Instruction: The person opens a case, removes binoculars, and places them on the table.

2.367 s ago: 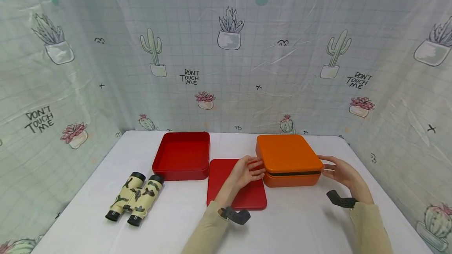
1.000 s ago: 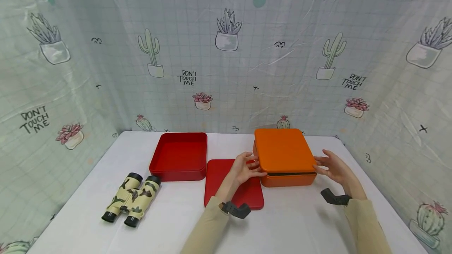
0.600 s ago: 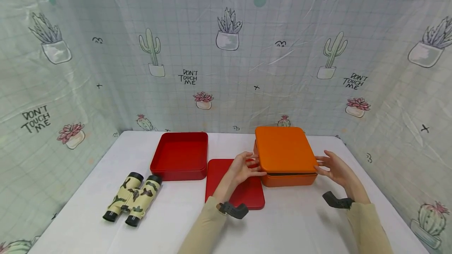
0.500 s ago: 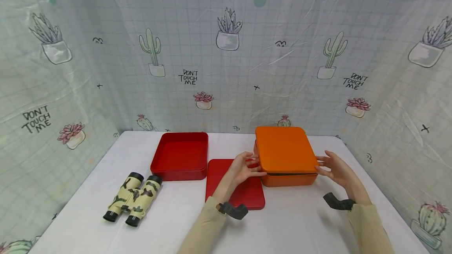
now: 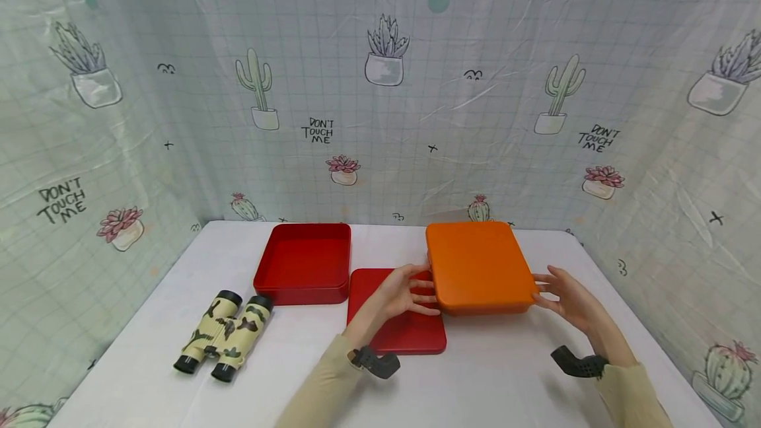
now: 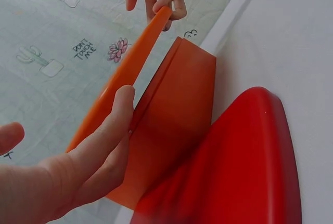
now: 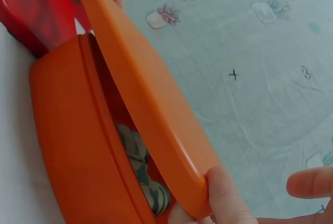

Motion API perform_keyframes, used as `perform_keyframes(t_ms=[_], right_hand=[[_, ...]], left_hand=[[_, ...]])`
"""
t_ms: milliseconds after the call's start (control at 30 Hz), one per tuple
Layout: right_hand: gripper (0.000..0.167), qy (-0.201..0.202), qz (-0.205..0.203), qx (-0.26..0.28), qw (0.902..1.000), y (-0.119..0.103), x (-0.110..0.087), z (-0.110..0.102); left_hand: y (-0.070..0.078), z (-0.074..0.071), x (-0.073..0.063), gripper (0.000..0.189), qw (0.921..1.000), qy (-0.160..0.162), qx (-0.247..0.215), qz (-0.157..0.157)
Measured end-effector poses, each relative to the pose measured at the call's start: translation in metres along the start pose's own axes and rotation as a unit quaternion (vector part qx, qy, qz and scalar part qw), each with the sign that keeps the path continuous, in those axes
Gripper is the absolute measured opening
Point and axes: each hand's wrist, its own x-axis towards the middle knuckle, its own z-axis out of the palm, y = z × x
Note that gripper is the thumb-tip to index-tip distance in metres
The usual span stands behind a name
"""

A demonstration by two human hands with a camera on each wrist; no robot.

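Observation:
My left hand and my right hand hold an orange lid by its opposite sides. Thumb and finger of the right hand pinch one corner, as the right wrist view shows. Fingers of the left hand lie against the other side. Under the lid stands a deep orange box, with a wedge of space between lid and rim. Through that gap a camouflage-patterned object shows inside, mostly hidden. A flat red lid lies on the table, partly under the left hand.
An open red box stands at the back left. In front of it lie camouflage binoculars with black ends. The white table is backed by a cactus-print curtain.
The orange lid has shifted toward me, and its front edge now hides the dark gap seen before. Both hands moved nearer with it. The red things and binoculars stayed put.

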Motion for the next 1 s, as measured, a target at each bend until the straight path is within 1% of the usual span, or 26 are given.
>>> perform_keyframes(t_ms=[100,233,367,467,600,667,733,867,1000], right_hand=[[0.078,0.005,0.003,-0.013,0.9999,0.000,-0.002,0.002],[0.077,0.008,0.003,-0.014,0.9999,0.001,-0.005,0.006],[0.061,0.003,0.006,-0.005,1.0000,0.004,-0.010,0.007],[0.055,-0.001,0.007,-0.021,0.9998,0.007,-0.014,0.007],[0.066,-0.005,0.011,-0.061,0.9981,0.010,-0.021,0.005],[0.069,-0.015,0.014,-0.073,0.9971,0.011,-0.025,0.003],[0.069,-0.028,0.020,-0.080,0.9962,0.011,-0.029,0.001],[0.067,-0.071,0.029,-0.095,0.9926,0.012,-0.039,-0.004],[0.069,-0.105,0.045,-0.101,0.9884,0.014,-0.048,-0.007]], left_hand=[[0.001,-0.001,-0.005,0.054,1.0000,-0.006,0.007,-0.003],[0.003,-0.002,-0.010,0.052,0.9998,-0.013,0.013,-0.008],[0.003,-0.004,-0.016,0.051,0.9994,-0.018,0.021,-0.019],[0.002,-0.004,-0.020,0.053,0.9989,-0.027,0.022,-0.032],[-0.001,-0.002,-0.027,0.056,0.9974,-0.049,0.015,-0.050],[-0.003,-0.001,-0.030,0.058,0.9966,-0.059,0.011,-0.056],[-0.006,0.000,-0.033,0.059,0.9959,-0.067,0.009,-0.061],[-0.011,0.002,-0.039,0.060,0.9940,-0.082,0.012,-0.072],[-0.015,0.004,-0.044,0.056,0.9912,-0.098,0.021,-0.087]])
